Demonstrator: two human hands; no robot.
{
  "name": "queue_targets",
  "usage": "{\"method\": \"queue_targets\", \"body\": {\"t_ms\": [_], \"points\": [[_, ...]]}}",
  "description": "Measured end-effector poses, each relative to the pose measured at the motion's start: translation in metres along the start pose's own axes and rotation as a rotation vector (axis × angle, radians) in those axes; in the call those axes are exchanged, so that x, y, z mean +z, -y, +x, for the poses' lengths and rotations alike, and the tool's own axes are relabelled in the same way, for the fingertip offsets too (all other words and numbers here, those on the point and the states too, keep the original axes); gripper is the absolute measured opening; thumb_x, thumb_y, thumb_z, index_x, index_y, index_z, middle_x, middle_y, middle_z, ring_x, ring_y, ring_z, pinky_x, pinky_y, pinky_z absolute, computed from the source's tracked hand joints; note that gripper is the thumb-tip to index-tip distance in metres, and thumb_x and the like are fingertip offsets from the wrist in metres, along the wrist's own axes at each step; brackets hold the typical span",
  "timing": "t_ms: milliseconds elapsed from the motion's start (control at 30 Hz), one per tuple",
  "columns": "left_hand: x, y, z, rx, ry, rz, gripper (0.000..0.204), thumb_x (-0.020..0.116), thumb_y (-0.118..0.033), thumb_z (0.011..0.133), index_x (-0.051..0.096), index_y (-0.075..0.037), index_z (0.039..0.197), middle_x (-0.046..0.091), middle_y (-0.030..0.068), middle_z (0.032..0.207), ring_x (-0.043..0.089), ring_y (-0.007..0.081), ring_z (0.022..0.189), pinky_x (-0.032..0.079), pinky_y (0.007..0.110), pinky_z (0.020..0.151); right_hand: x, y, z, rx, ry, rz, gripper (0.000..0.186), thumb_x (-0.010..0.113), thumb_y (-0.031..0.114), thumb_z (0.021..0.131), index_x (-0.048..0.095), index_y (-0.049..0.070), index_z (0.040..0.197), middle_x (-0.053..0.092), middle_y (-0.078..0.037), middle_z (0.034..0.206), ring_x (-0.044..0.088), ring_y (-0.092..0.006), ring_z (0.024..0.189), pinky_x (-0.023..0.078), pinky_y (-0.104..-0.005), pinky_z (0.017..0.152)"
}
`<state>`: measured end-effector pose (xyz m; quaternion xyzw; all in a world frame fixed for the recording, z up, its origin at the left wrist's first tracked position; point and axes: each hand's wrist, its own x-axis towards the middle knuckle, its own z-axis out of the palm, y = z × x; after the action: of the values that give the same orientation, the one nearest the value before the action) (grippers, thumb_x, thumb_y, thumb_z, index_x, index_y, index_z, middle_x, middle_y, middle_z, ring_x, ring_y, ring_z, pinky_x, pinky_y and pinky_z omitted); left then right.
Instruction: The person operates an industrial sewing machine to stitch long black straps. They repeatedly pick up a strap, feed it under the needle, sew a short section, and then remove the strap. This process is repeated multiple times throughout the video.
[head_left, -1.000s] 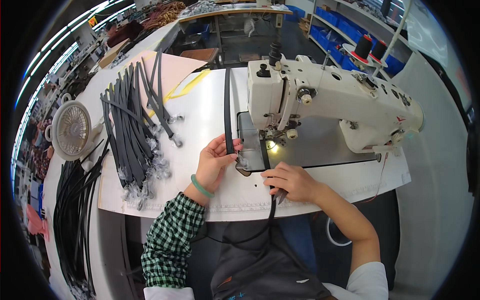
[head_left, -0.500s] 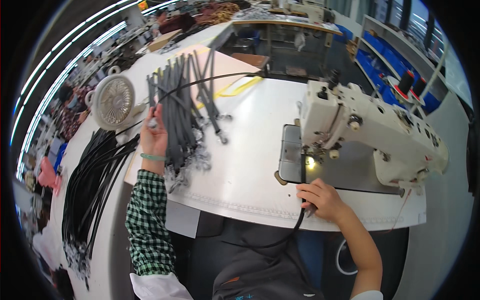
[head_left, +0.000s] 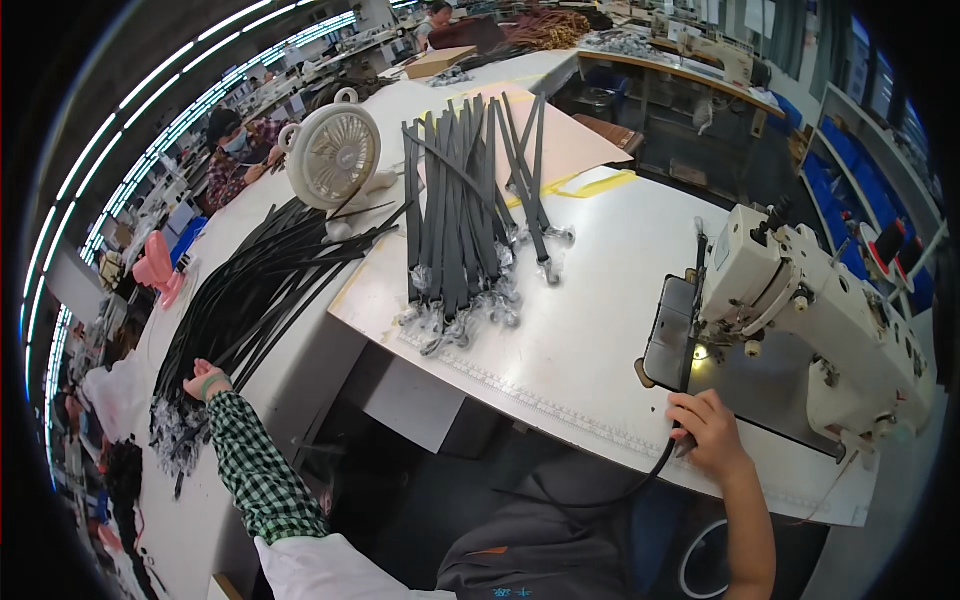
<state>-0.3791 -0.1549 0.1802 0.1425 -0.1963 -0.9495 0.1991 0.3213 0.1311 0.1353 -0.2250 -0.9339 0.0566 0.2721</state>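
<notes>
My left hand (head_left: 208,380) is at the bundle of long black straps (head_left: 250,285) on the left table, close to their ends in clear wrapping (head_left: 178,435). Its fingers look curled on a black strap, though they are partly hidden among the bundle. My right hand (head_left: 708,432) grips another black strap (head_left: 662,463) at the front of the sewing machine (head_left: 770,280). That strap runs up beside the lit needle area, and its tail hangs over the table edge across my lap. A small dark metallic piece shows under the right fingers, too small to name.
A pile of flat grey-black straps (head_left: 455,220) with plastic-wrapped ends lies on the white table (head_left: 590,290). A white fan (head_left: 335,155) stands between the pile and the bundle. A pink fan (head_left: 157,268) is farther left. Another person (head_left: 235,150) sits beyond.
My left hand has left the grey-black pile and come down left to the black bundle. The view has turned left. My right hand stays on the strap at the machine.
</notes>
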Motion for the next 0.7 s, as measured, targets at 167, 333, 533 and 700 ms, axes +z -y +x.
{"method": "queue_targets", "body": {"t_ms": [167, 333, 533, 700], "points": [[0.008, 0.082, -0.152, -0.501, 0.943, 0.311, 0.035, 0.040, -0.015, 0.091, 0.039, 0.000, 0.123, 0.048, 0.0144, 0.118, 0.050, 0.0212, 0.105, 0.043, 0.031, 0.089, -0.001, -0.006, -0.001, -0.026, -0.011, 0.013, 0.022, 0.067, 0.013, 0.066, 0.059, 0.007, 0.086, 0.059, -0.001, 0.097, 0.051, -0.0190, 0.076, 0.046, -0.0300, 0.064], [-0.032, 0.087, -0.394, -0.462, 2.268, 0.887, 0.020, 0.052, -0.005, 0.083, 0.059, -0.001, 0.101, 0.061, 0.0095, 0.099, 0.056, 0.0193, 0.095, 0.045, 0.028, 0.077, 0.006, -0.016, -0.007, -0.099, -0.068, 0.090, 0.023, 0.068, 0.015, 0.068, 0.060, 0.006, 0.087, 0.058, -0.003, 0.099, 0.051, -0.0188, 0.074, 0.047, -0.0293, 0.060], [-0.103, 0.107, -0.539, 0.275, 2.822, 0.334, 0.022, 0.058, -0.006, 0.075, 0.058, -0.001, 0.097, 0.059, 0.0112, 0.099, 0.054, 0.0260, 0.097, 0.046, 0.034, 0.081, 0.005, -0.014, -0.010, -0.100, -0.050, 0.088, 0.020, 0.067, 0.017, 0.069, 0.057, 0.008, 0.083, 0.057, -0.001, 0.097, 0.050, -0.0186, 0.073, 0.046, -0.0295, 0.060], [-0.120, 0.139, -0.576, 0.439, 2.724, 0.277, 0.020, 0.059, -0.007, 0.073, 0.060, -0.001, 0.092, 0.059, 0.0106, 0.099, 0.054, 0.0243, 0.094, 0.047, 0.032, 0.078, 0.006, -0.012, -0.010, -0.118, -0.064, 0.094, 0.021, 0.067, 0.019, 0.068, 0.057, 0.008, 0.082, 0.057, -0.002, 0.097, 0.050, -0.0187, 0.073, 0.046, -0.0295, 0.060]]}}
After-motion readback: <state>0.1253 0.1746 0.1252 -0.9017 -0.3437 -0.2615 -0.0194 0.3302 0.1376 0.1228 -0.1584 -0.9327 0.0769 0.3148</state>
